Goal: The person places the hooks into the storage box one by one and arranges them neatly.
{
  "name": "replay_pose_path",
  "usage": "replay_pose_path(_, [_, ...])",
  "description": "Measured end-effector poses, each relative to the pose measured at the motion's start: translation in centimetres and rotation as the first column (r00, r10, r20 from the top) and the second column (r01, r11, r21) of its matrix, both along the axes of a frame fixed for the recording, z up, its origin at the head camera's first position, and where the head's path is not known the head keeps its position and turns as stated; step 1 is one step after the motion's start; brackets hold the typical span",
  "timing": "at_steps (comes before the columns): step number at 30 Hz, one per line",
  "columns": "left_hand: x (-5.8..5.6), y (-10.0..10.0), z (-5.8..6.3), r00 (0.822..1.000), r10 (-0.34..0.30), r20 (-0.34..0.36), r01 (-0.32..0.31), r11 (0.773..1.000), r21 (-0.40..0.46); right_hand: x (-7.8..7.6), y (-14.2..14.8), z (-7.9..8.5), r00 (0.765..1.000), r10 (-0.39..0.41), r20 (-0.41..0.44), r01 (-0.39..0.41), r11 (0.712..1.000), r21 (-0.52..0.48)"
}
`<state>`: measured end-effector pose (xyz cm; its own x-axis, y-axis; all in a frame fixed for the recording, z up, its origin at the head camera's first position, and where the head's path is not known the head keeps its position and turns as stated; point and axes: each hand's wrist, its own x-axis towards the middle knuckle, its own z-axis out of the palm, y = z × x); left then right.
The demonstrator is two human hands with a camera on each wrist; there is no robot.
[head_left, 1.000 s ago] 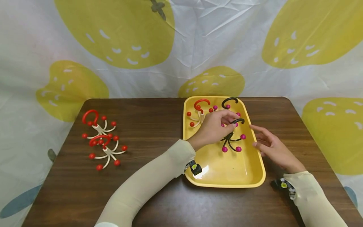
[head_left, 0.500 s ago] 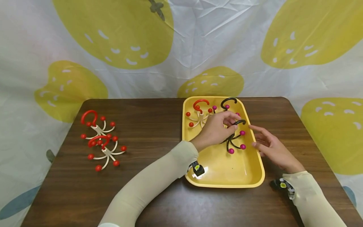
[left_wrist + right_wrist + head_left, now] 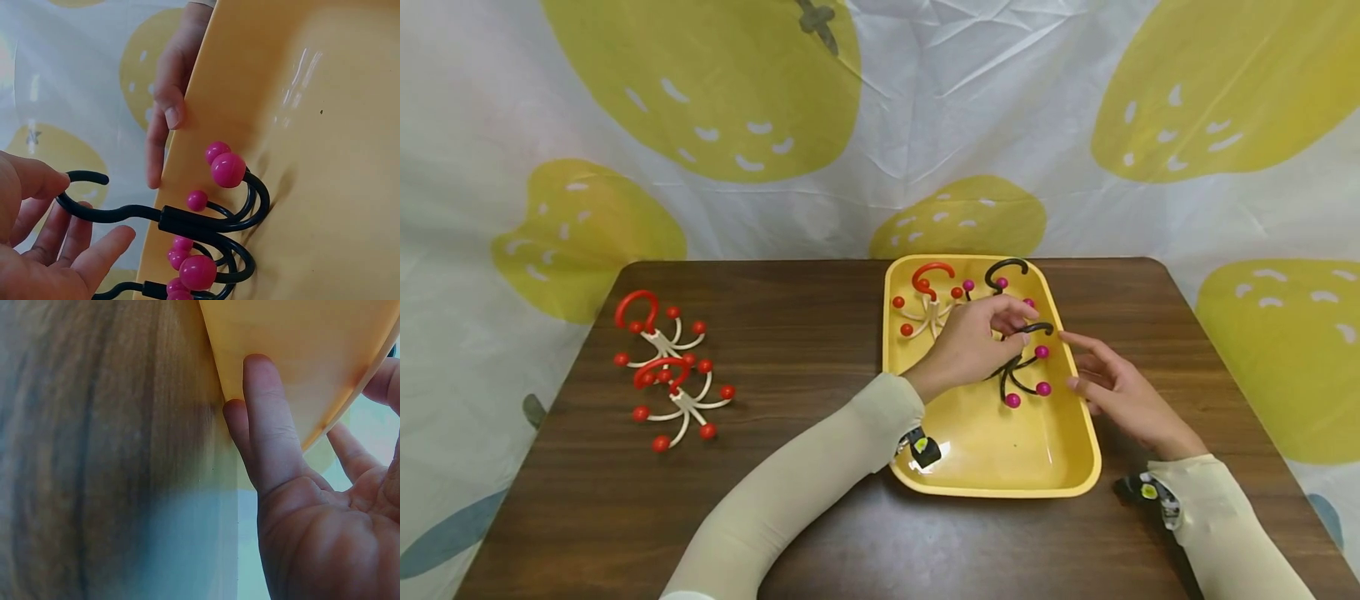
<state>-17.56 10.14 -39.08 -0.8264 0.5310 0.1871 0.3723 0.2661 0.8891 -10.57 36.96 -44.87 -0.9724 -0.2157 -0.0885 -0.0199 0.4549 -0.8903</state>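
Note:
My left hand (image 3: 979, 335) is inside the yellow tray (image 3: 925, 479), around the hook end of a black multi-prong hanging hook (image 3: 187, 219) whose curved prongs end in pink balls. In the left wrist view its thumb tip touches the hook's bend, while the fingers are spread apart on the other side. The prongs rest close to the tray floor. Outside the tray's right wall, my right hand (image 3: 1123, 392) has extended fingers (image 3: 270, 419) against it. Behind the left hand, a second black hook (image 3: 1006, 265) with pink balls is partly hidden.
A white-pronged hook with a red top (image 3: 932, 310) and red balls lies at the tray's back left. Two more such hooks, one farther back (image 3: 659, 342) and one nearer (image 3: 685, 402), lie on the wooden table (image 3: 790, 333) at left. A patterned cloth (image 3: 760, 225) hangs behind.
Over the second, the near black hook shifts slightly right and its prongs turn. In the last half second its curved top dips a little within the left hand. The right hand stays put.

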Motion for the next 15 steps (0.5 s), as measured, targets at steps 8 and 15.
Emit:
replay_pose_path(8, [0.1, -0.7, 0.4, 1.000, -0.023, -0.019, 0.023, 0.999, 0.027, 0.1, 0.0, 0.0, 1.000, -0.001, -0.018, 0.001, 1.000, 0.007])
replay_pose_path(15, [0.2, -1.6, 0.7, 1.000, -0.018, 0.007, 0.017, 0.998, 0.059, 0.0, -0.2, 0.1, 1.000, -0.004, -0.005, 0.004, 1.000, 0.018])
